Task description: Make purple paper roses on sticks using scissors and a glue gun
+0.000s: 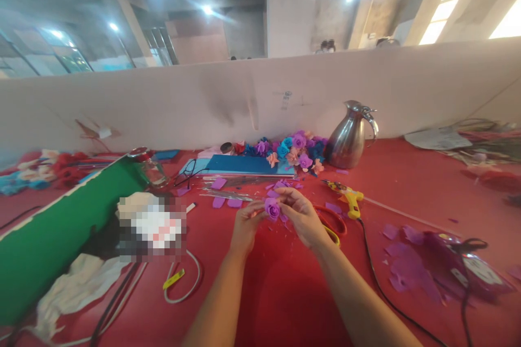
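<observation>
A small purple artificial rose (272, 209) is held up between my two hands above the red table. My left hand (249, 221) pinches it from the left. On the other side, the fingers of my right hand (301, 214) close on its petals. Behind my fingers lie loose purple petals (218, 183) and a bundle of thin wire stems (230, 194). Scissors with red and yellow handles (331, 222) rest partly hidden behind my right hand. A yellow hot glue gun (350, 199) lies just beyond them, its cord running toward me.
Finished purple, blue and peach flowers (299, 143) are heaped beside a steel jug (350, 135). Blue sheets (248, 164) and eyeglasses (190, 173) lie at the back. A green divider (73, 227), a glass jar (150, 168) and cables stand left; purple scraps (411, 260) lie right.
</observation>
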Demonstrator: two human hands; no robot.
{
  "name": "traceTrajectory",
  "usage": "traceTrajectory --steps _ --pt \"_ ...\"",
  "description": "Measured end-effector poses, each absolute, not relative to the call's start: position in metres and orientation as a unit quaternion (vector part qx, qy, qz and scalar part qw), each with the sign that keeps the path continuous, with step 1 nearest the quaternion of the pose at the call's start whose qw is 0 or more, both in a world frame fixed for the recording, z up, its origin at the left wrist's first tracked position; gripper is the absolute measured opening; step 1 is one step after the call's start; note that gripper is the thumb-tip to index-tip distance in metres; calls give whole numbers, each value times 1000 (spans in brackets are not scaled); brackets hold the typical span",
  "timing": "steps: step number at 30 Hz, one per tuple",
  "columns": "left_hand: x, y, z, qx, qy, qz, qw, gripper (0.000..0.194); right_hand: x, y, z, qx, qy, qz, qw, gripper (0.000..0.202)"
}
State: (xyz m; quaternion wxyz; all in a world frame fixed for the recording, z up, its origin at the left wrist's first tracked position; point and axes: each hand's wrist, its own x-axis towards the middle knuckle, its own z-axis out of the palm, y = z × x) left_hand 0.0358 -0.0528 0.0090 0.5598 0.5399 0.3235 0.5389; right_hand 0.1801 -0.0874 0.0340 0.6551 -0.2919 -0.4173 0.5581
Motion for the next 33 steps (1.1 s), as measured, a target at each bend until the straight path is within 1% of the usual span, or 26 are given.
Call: traceTrajectory --steps 9,14,20,23,33 --pt "36 -53 4 539 319 529 573 12 180 -89 35 -290 -417 553 661 30" --pt "35 -54 7 530 305 506 607 12 178 -88 34 -293 -401 562 662 28" --pt "37 -55 8 510 300 499 633 14 178 -88 31 -286 -418 561 655 32" --pt "38 -55 8 498 302 496 644 15 178 -88 30 -287 -420 554 659 30" --pt "39 -57 9 475 314 494 657 12 176 -88 31 -290 -444 534 658 31"
